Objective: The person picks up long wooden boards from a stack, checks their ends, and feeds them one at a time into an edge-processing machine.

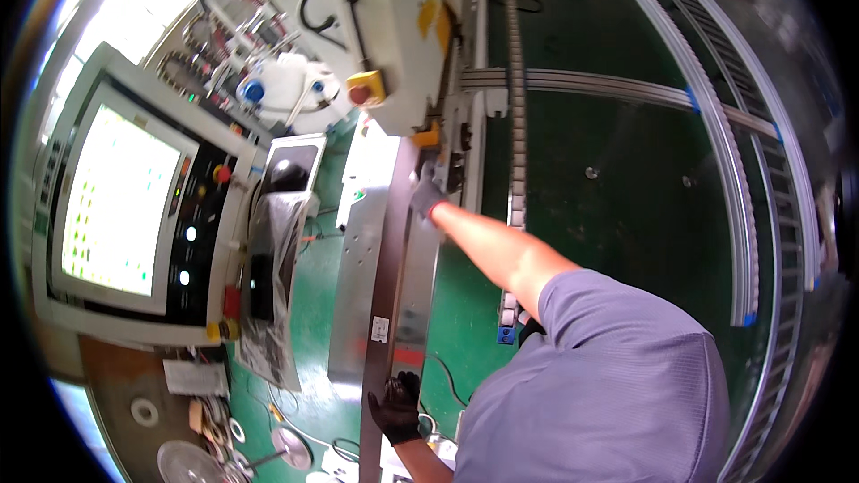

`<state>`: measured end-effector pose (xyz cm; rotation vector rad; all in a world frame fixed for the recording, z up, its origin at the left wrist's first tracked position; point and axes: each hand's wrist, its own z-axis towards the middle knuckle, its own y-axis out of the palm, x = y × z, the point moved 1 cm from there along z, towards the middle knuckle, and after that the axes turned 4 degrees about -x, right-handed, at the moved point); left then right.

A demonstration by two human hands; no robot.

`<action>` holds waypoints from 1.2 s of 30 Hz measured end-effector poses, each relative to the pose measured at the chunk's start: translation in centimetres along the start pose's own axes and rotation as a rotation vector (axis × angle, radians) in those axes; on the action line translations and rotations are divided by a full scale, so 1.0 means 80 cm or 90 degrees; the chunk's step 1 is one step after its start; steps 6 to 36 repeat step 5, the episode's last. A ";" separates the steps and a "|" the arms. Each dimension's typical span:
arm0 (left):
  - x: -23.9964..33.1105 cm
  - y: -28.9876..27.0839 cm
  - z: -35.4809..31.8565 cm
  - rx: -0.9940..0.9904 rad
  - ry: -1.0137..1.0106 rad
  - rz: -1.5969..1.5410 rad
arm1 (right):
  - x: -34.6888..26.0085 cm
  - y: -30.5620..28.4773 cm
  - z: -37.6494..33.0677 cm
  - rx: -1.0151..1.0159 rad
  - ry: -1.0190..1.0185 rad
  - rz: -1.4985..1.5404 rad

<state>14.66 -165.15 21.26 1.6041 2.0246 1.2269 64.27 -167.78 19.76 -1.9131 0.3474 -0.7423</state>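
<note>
A long, narrow sheet-metal panel (380,277) with folded edges runs from the machine head down to the lower edge of the view. My left hand (396,411), in a black glove, grips its near end, thumb on one side and fingers curled over the other. Farther up, my right hand (428,197) wears a grey glove and reaches to the panel's far end beside the machine. Its fingers look stretched out along the metal, somewhat blurred. A small white label (380,329) sticks to the panel between my hands.
On the left stands a control console (125,197) with a lit screen and buttons. Above the panel, the machine head (403,36) carries a red stop button (362,89) on a yellow box. A roller track (516,125) and metal rails (716,170) run along the right. Cables lie below.
</note>
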 end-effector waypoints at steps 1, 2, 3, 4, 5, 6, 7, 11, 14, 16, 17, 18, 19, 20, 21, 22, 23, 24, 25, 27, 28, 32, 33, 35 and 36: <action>-0.006 0.014 0.008 -0.046 -0.024 0.001 | -0.021 0.014 -0.011 0.085 -0.017 0.000; -0.011 0.028 0.017 -0.089 -0.051 0.000 | -0.052 0.033 -0.012 0.032 -0.051 0.030; -0.014 0.035 0.028 -0.114 -0.056 0.008 | -0.090 0.054 -0.028 0.057 0.049 0.554; -0.024 0.046 0.044 -0.144 -0.072 0.021 | -0.113 0.077 -0.049 0.216 0.128 1.080; -0.029 0.048 0.052 -0.164 -0.076 0.025 | -0.104 0.083 -0.054 0.224 0.143 1.078; -0.029 0.048 0.052 -0.164 -0.076 0.025 | -0.104 0.083 -0.054 0.224 0.143 1.078; -0.029 0.048 0.052 -0.164 -0.076 0.025 | -0.104 0.083 -0.054 0.224 0.143 1.078; -0.029 0.048 0.052 -0.164 -0.076 0.025 | -0.104 0.083 -0.054 0.224 0.143 1.078; -0.029 0.048 0.052 -0.164 -0.076 0.025 | -0.104 0.083 -0.054 0.224 0.143 1.078; -0.029 0.048 0.052 -0.164 -0.076 0.025 | -0.104 0.083 -0.054 0.224 0.143 1.078; -0.029 0.048 0.052 -0.164 -0.076 0.025 | -0.104 0.083 -0.054 0.224 0.143 1.078; -0.029 0.048 0.052 -0.164 -0.076 0.025 | -0.104 0.083 -0.054 0.224 0.143 1.078; -0.029 0.048 0.052 -0.164 -0.076 0.025 | -0.104 0.083 -0.054 0.224 0.143 1.078; -0.029 0.048 0.052 -0.164 -0.076 0.025 | -0.104 0.083 -0.054 0.224 0.143 1.078; -0.029 0.048 0.052 -0.164 -0.076 0.025 | -0.104 0.083 -0.054 0.224 0.143 1.078; -0.029 0.048 0.052 -0.164 -0.076 0.025 | -0.104 0.083 -0.054 0.224 0.143 1.078; -0.029 0.048 0.052 -0.164 -0.076 0.025 | -0.104 0.083 -0.054 0.224 0.143 1.078; -0.029 0.048 0.052 -0.164 -0.076 0.025 | -0.104 0.083 -0.054 0.224 0.143 1.078; -0.029 0.048 0.052 -0.164 -0.076 0.025 | -0.104 0.083 -0.054 0.224 0.143 1.078; -0.029 0.048 0.052 -0.164 -0.076 0.025 | -0.104 0.083 -0.054 0.224 0.143 1.078; -0.029 0.048 0.052 -0.164 -0.076 0.025 | -0.104 0.083 -0.054 0.224 0.143 1.078; -0.029 0.048 0.052 -0.164 -0.076 0.025 | -0.104 0.083 -0.054 0.224 0.143 1.078; -0.029 0.048 0.052 -0.164 -0.076 0.025 | -0.104 0.083 -0.054 0.224 0.143 1.078; -0.029 0.048 0.052 -0.164 -0.076 0.025 | -0.104 0.083 -0.054 0.224 0.143 1.078; -0.029 0.048 0.052 -0.164 -0.076 0.025 | -0.104 0.083 -0.054 0.224 0.143 1.078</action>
